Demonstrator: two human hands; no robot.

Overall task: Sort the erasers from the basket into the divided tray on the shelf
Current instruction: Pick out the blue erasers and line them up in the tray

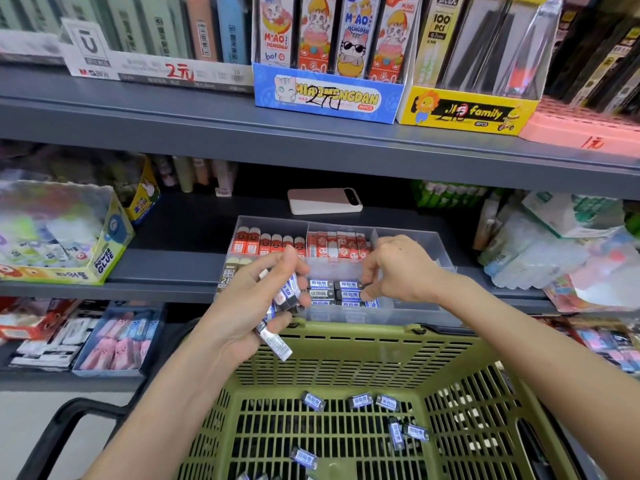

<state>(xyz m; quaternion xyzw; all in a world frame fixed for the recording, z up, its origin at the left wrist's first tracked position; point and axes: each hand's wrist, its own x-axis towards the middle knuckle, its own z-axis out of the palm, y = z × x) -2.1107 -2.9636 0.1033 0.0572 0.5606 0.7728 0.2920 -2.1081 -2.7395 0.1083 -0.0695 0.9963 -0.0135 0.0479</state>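
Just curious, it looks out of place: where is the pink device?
Head view, centre: the pink device lies flat on the middle shelf, just behind the tray.

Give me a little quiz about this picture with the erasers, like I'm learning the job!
1. True or false: the left hand holds several blue-and-white erasers.
2. What colour is the basket? A red, B green, C blue.
3. Fill in the gap: the right hand reaches into the clear divided ____.
Key: 1 true; 2 B; 3 tray.
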